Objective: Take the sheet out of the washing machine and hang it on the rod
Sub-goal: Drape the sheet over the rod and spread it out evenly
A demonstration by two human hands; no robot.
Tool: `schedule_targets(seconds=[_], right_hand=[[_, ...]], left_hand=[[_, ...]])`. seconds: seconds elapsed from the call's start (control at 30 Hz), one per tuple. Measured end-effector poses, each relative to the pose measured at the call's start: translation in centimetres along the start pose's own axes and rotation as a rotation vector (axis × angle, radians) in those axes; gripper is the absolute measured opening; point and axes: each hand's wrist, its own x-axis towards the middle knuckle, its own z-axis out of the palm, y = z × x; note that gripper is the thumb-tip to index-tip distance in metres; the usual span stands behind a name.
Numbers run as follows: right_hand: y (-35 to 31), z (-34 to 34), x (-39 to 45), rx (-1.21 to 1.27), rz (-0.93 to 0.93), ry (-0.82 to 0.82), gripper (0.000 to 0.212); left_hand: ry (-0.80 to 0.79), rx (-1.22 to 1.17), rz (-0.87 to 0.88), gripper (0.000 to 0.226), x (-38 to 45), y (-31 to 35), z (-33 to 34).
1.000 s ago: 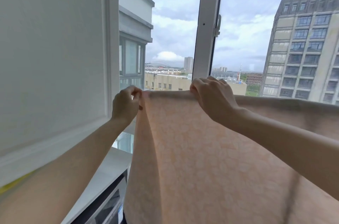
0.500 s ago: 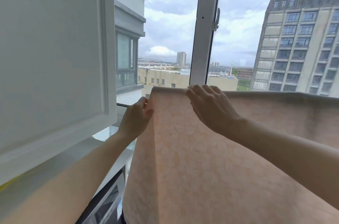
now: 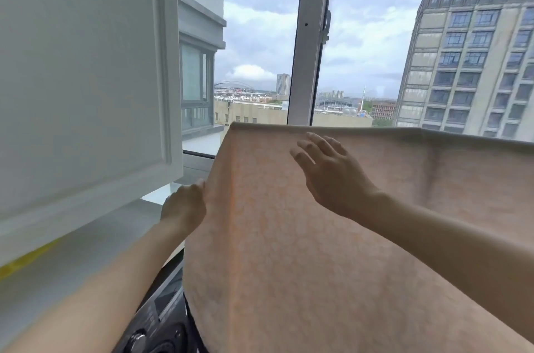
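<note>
A peach patterned sheet (image 3: 289,237) hangs in front of me, folded over at a straight top edge; the rod under that fold is hidden by the cloth. My left hand (image 3: 185,205) is at the sheet's left side edge, fingers against the fabric; whether it pinches the edge I cannot tell. My right hand (image 3: 326,170) is in front of the sheet near its top, fingers spread and straight, holding nothing. The dark washing machine (image 3: 161,323) with its control knobs shows at the bottom left, partly covered by the sheet.
A white cabinet door (image 3: 81,78) stands close on the left, above a white counter (image 3: 86,251). Behind the sheet is a window with a white frame post (image 3: 309,34) and a handle. Buildings lie outside.
My right hand let go of the sheet's top edge and opened in front of the cloth. My left hand slid down from the top corner along the left edge.
</note>
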Motion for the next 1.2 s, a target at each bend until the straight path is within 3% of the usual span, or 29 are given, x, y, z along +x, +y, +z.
schedule_targets(seconds=[0.23,0.47,0.67,0.9,1.2], right_hand=[[1.0,-6.6,-10.0,0.011,0.073,-0.073,0.039],[1.6,-15.7,-23.4,-0.009,0.090,-0.124,0.031],[0.0,-19.8,-27.4,0.040,0.096,-0.171,0.028],[-6.3,-20.6,-24.9,0.127,0.019,-0.163,0.026],[-19.8,-16.8,-15.7,0.282,-0.139,-0.113,0.022]], left_hand=[[-0.042,0.055,-0.059,0.035,-8.5,3.3,-3.0],[-0.054,-0.049,0.031,0.024,-23.9,12.9,-4.7],[-0.036,-0.119,0.072,0.020,-32.7,15.8,-7.5],[0.000,-0.020,0.047,0.020,-37.4,11.7,-11.4],[0.004,0.111,-0.129,0.024,-39.7,-1.9,-15.3]])
